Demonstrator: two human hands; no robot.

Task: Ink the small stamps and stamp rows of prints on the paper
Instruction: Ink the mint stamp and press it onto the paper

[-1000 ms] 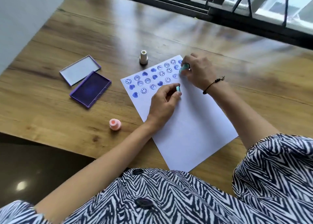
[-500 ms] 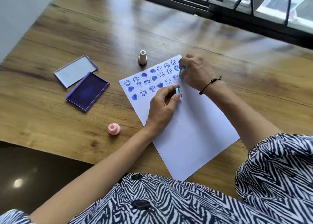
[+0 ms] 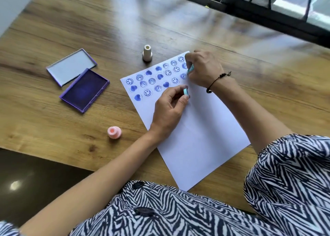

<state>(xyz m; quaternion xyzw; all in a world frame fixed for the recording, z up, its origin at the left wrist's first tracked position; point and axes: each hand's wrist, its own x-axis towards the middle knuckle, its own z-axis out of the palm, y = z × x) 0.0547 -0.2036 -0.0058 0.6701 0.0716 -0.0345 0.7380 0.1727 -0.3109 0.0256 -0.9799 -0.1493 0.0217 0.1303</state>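
Observation:
A white sheet of paper lies at an angle on the wooden table, with several rows of blue smiley, heart and round prints across its upper part. My left hand pinches a small light-blue stamp at the fingertips, just over the paper below the prints. At the right end of the rows, my right hand holds another light-blue stamp, pressed down on the paper. The open purple ink pad sits left of the paper.
The ink pad's lid lies beside the pad. A white stamp stands above the paper's top edge. A pink stamp stands near the table's front edge, left of my left arm. A black window frame runs along the far side.
Both hands stay at nearly the same spots on the paper. My left hand has drawn slightly toward me with its stamp; the view shifted a little.

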